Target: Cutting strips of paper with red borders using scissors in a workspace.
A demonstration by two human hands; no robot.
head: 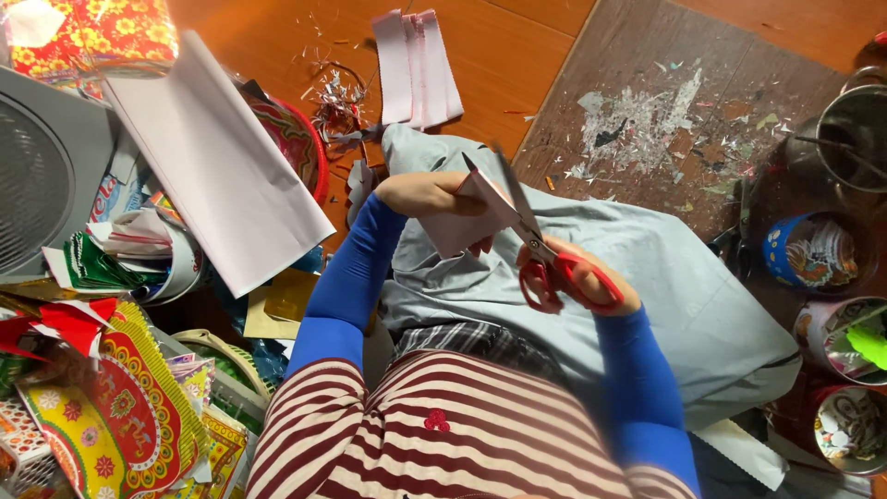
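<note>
My left hand [420,194] grips a folded piece of pale pink paper [467,222] over my lap. My right hand [591,277] holds red-handled scissors [545,254], fingers through the loops. The blades point up and left, lying against the paper's upper edge. Both arms wear blue sleeves. A grey cloth [647,268] covers my legs beneath the hands.
A stack of pink paper strips [416,65] lies on the orange floor ahead. A large white sheet [217,162] leans at the left over a red-rimmed tray [300,139]. Colourful printed papers [120,407] pile at lower left. Several cans [813,249] stand at right beside a scrap-littered board [665,111].
</note>
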